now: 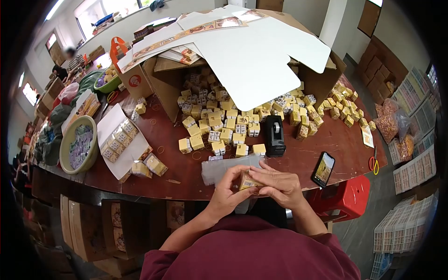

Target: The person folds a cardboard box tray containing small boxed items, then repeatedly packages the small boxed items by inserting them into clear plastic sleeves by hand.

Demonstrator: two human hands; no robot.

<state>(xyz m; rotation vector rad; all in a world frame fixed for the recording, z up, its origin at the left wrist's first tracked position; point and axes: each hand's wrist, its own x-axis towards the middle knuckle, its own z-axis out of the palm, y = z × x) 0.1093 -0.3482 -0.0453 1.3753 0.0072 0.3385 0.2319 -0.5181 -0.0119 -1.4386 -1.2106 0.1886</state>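
Observation:
Near the table's front edge, my left hand (228,189) is closed on the left side of a small yellow box (248,183) with a barcode. My right hand (281,185) lies over the top and right side of the same box, its fingers together. Under and behind the hands lie clear plastic sheets (215,171). A black tape dispenser (275,135) stands just beyond them. Several small yellow and white boxes (226,135) are spread behind, spilling from a big carton (164,88).
White card sheets (252,60) cover the carton. At left are a bowl of purple packets (93,148) and packed box rows (122,140). A phone (323,169), scissors (374,164) and a red stool (347,198) are at right. A person (73,60) is far back left.

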